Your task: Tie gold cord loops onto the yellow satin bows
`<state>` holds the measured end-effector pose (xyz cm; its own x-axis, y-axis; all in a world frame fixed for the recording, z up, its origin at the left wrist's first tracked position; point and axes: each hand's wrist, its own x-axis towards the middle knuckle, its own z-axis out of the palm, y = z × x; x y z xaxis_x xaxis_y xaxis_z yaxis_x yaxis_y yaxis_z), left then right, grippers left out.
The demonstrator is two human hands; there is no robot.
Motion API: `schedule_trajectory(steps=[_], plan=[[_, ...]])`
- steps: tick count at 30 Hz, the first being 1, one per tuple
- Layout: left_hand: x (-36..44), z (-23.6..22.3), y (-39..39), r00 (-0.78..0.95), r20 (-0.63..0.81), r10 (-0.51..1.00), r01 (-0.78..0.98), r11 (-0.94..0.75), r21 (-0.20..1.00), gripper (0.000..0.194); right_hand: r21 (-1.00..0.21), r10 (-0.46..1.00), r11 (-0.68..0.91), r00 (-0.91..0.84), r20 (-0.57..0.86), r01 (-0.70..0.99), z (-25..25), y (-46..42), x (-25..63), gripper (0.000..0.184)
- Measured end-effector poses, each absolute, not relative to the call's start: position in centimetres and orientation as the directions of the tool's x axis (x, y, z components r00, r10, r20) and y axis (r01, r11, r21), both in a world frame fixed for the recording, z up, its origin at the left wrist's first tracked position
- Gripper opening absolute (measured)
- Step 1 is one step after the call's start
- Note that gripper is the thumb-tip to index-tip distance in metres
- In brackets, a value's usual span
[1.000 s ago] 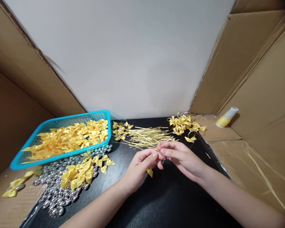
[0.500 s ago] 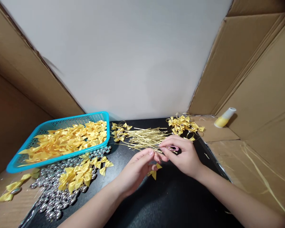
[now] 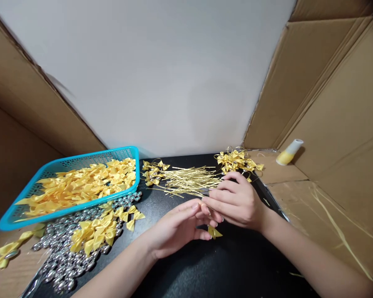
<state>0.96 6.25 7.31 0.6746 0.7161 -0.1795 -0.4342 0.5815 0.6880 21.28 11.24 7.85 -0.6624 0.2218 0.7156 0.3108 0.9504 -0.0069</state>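
My left hand [image 3: 182, 225] is curled over the black tabletop with thumb and fingers closed. A yellow ribbon bow [image 3: 214, 232] pokes out beneath its fingers, mostly hidden by them. My right hand [image 3: 236, 203] meets its fingertips at the middle, fingers bent and back turned to me. The small pink-handled tool that showed in it earlier is now covered by the hand; what lies between the touching fingertips is too small to make out. Just beyond both hands is a pile of gold twist ties [image 3: 189, 180].
A turquoise basket [image 3: 81, 205] of yellow bows stands left. Silver beads [image 3: 60, 258] and loose bows [image 3: 95, 231] lie before it. Bows with gold ties form a small group [image 3: 153, 171] and a larger heap [image 3: 236, 160]. A thread cone [image 3: 289, 152] stands right, by cardboard walls [image 3: 338, 95].
My right hand has rolled over, hiding the pink-handled tool, and its fingers have fanned forward. My left hand has turned slightly, with the bow shifting right beneath it. The view has moved a little right.
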Motion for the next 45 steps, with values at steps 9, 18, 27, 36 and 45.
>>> schedule_trajectory(steps=[9,18,27,36,45], plan=[[0.9,6.5,6.3,0.654,-0.132,0.745,-0.516,0.567,0.642,0.012,-0.126,0.233,0.969,-0.627,0.743,0.211,8.6,11.5,21.0,0.013],[2.2,6.6,6.0,0.376,-0.269,0.887,-0.576,0.451,0.681,0.021,-0.379,0.381,0.919,-0.496,0.780,0.109,8.1,11.2,19.9,0.011],[2.4,6.5,5.7,0.259,-0.242,0.935,-0.449,0.339,0.827,0.022,-0.585,0.542,0.810,-0.435,0.719,0.041,7.8,10.6,19.4,0.011],[1.9,6.6,6.1,0.150,-0.148,0.978,-0.379,0.195,0.905,0.023,-0.837,0.800,0.547,-0.308,0.516,0.019,7.8,10.2,19.8,0.008],[1.8,6.7,6.1,0.170,-0.159,0.972,-0.342,0.210,0.916,0.028,-0.869,0.832,0.494,-0.274,0.482,-0.027,7.1,9.3,18.5,0.007]])
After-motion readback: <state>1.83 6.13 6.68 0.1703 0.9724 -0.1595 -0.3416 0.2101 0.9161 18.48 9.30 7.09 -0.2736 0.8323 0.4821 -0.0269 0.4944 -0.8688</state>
